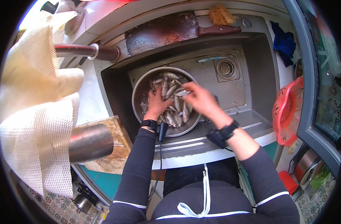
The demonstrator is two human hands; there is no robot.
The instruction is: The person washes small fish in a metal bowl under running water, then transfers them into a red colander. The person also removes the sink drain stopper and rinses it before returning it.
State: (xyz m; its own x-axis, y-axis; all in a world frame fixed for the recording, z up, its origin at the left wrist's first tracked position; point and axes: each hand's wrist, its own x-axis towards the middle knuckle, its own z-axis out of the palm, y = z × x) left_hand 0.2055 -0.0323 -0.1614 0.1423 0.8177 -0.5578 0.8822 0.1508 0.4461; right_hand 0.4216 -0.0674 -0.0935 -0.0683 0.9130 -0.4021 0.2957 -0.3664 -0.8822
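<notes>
A round steel basin (134, 98) stands in the left part of the stainless-steel sink (261, 64). Many small silvery fish (178, 103) lie heaped inside it. My left hand (157, 105) rests on the heap with its fingers spread, holding nothing that I can see. At the basin's right side, my right hand (200, 98), blurred by motion, pinches a small fish (182, 93) between thumb and fingers. Both wrists carry black straps with small devices, and a cable runs from the left one.
A cleaver (162, 33) lies along the sink's back ledge, near a yellow mesh scrubber (221, 15). A pale blue thin tool (213, 59) is beside the drain strainer (226, 68). A red plastic colander (287, 112) leans at right, a wooden chopping board (121, 140) sits left, below hanging woven fabric (33, 112).
</notes>
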